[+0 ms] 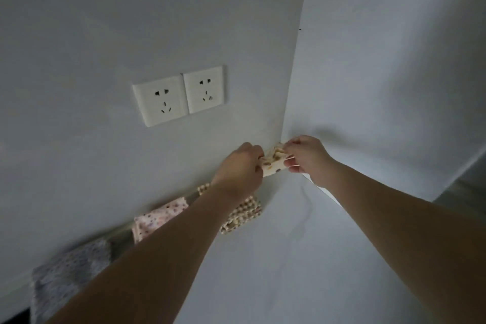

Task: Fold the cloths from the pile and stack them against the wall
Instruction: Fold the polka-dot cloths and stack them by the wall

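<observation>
Both reaching into the far corner: left hand (243, 166) closed on the near-left edge of a small folded cloth (273, 160), right hand (305, 156) pinching its right edge between thumb and fingertips. Cream cloth with brown spots, held low in the corner where the wall (105, 34) meets the side wall (394, 60), at about 12 o'clock from the wearer; touching the white counter (302, 258) or just above it, cannot tell which.

Judged as the placing step: fold apparently finished, piece being set down against the wall. Already lined along the wall's foot, running toward 8 o'clock: a beige checked cloth (244, 213) partly under the left forearm, a pink floral cloth (157, 218) beyond it, then a grey speckled cloth (68, 279) nearest the lower left edge, blurred. Placed side by side rather than one upon another, as far as can be seen.

Next move probably calls for lowering the spotted piece flat, pressing its back edge to the wall, and letting go with both hands together so the fold does not spring open. Then back for another from the pile, which lies out of view.

No containers visible; nothing boxed, binned or basketed. Two sockets (178, 96) on the wall at about 10 o'clock from the hands, well clear of the cloths.
</observation>
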The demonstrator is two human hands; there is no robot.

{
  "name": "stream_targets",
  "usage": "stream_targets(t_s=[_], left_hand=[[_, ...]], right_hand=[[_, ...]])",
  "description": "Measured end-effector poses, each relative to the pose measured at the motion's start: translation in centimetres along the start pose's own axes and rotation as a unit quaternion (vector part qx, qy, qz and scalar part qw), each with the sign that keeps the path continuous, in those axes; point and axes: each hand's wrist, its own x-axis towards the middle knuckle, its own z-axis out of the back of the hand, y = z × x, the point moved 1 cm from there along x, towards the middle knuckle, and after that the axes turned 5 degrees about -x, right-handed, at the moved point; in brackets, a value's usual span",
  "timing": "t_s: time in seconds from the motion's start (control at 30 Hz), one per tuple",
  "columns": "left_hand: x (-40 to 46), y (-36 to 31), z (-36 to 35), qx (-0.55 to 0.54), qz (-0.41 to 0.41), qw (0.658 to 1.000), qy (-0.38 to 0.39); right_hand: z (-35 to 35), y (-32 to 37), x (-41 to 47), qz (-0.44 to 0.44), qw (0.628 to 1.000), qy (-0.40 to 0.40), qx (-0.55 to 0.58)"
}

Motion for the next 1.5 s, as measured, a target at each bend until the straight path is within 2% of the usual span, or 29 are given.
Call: stream_targets(t_s=[0.07, 0.1, 0.17, 0.27, 0.3, 0.4, 0.53, 0.7, 0.87, 0.97, 1.2, 1.5], left_hand=[[2.7, 0.6, -2.0, 0.136, -0.130, 0.982, -0.019], [3.6, 0.9, -3.1, 0.186, -0.174, 0.967, -0.005], [4.5, 1.6, -5.8, 0.245, -0.208, 0.945, 0.064], [4.7, 2.9, -9.8, 0.241, -0.122, 0.939, 0.214], [4.7, 3.4, -11.0, 0.220, -0.080, 0.942, 0.241], [5.8, 4.1, -13.2, 0.177, -0.032, 0.953, 0.245], [6.9, 4.9, -15.4, 0.221, -0.019, 0.931, 0.291], [7.6, 5.8, -16.4, 0.238, 0.006, 0.933, 0.269], [8.1, 6.1, -16.3, 0.232, 0.000, 0.931, 0.282], [7.9, 5.9, -15.4, 0.219, 0.004, 0.933, 0.285], [6.1, 5.7, -9.3, 0.202, -0.025, 0.969, 0.139], [-2.5, 5.0, 2.1, 0.161, -0.005, 0.985, 0.056]], right_hand=[[0.8, -1.1, 2.6, 0.021, 0.999, -0.029, 0.015], [0.9, -2.1, 3.7, 0.016, 0.999, -0.037, 0.021], [0.7, -5.1, 5.8, -0.005, 1.000, -0.027, -0.002], [-0.7, -10.6, 8.3, -0.003, 0.996, -0.047, -0.074], [-1.2, -12.2, 9.2, -0.045, 0.995, -0.005, -0.087], [-2.4, -14.8, 10.4, -0.059, 0.983, 0.004, -0.173], [-2.5, -15.0, 11.1, -0.028, 0.973, -0.040, -0.226], [-2.8, -14.3, 12.7, -0.008, 0.981, -0.026, -0.192], [-2.8, -13.5, 12.5, 0.051, 0.951, -0.047, -0.300], [-2.5, -13.1, 11.2, 0.057, 0.936, -0.055, -0.343], [-3.2, -8.6, 6.3, 0.125, 0.914, -0.070, -0.379], [-7.0, -2.7, -3.7, 0.218, 0.900, -0.068, -0.372]])
